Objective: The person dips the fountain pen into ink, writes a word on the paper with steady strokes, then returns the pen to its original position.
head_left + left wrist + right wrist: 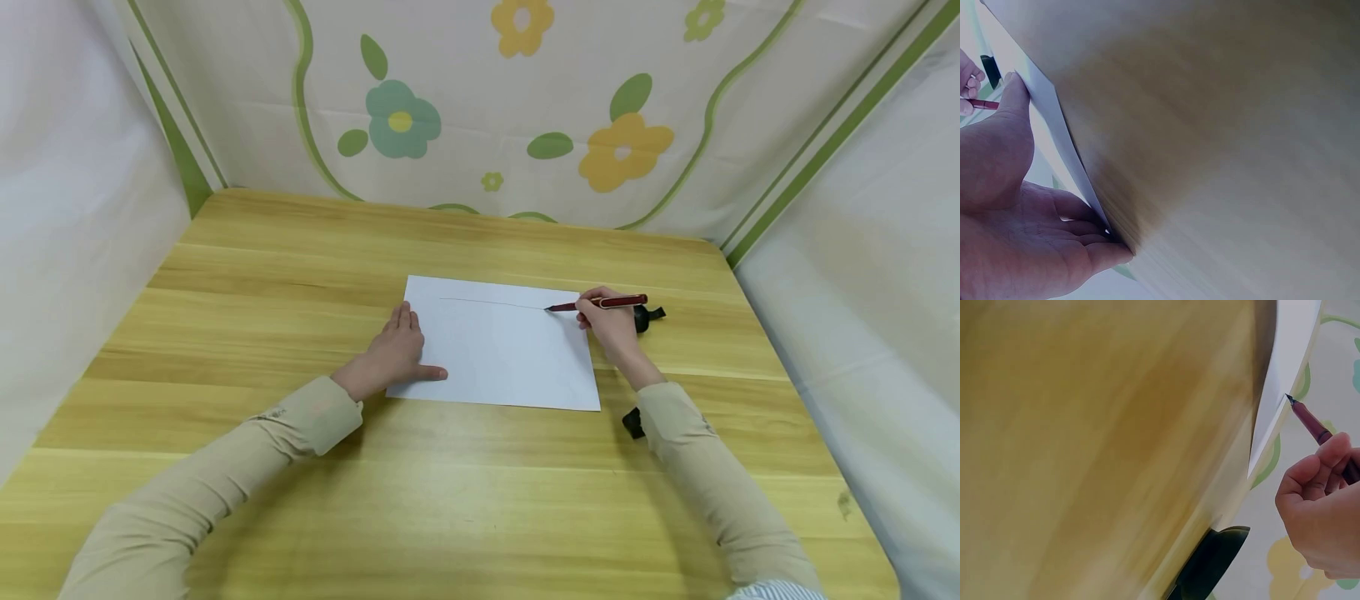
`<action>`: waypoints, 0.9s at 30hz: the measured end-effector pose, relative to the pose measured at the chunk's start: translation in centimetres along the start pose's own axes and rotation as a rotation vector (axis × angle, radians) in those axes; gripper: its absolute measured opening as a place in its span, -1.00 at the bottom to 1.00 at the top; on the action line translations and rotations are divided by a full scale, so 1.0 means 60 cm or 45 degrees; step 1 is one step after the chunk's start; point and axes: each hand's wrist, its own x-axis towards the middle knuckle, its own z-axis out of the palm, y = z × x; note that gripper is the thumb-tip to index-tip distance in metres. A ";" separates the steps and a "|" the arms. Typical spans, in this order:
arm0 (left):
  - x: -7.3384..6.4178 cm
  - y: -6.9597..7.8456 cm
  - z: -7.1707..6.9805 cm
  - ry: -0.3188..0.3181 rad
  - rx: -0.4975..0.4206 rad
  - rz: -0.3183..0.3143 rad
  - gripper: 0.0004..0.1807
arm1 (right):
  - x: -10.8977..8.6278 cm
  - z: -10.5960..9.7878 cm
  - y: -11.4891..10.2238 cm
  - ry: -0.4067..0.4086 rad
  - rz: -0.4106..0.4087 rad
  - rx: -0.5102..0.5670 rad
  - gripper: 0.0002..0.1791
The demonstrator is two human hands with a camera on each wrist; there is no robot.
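A white sheet of paper (502, 358) lies on the wooden table, with one thin dark line (491, 302) running across its upper part. Along its left edge my left hand (393, 350) rests flat, fingers straight and thumb spread over the sheet. My right hand (611, 325) pinches a dark red fountain pen (622, 302) at the paper's upper right. In the right wrist view the metal nib of the fountain pen (1310, 420) is bare and right at the sheet. The line's right end meets the nib in the head view.
A black object (649, 317) lies just beyond my right hand, partly hidden by it. Another black piece (633, 422) shows beside my right sleeve. The wooden table (465, 492) ends at a white curtain (465, 100) with flower prints; pale cloth hangs on both sides.
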 end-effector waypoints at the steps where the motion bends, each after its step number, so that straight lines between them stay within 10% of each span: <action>1: 0.000 0.000 0.001 -0.001 0.001 -0.003 0.24 | 0.000 -0.001 -0.001 -0.003 0.008 0.010 -0.80; 27: 0.006 -0.004 0.009 0.041 0.057 0.010 0.21 | -0.007 -0.028 0.003 0.039 -0.001 0.097 -0.86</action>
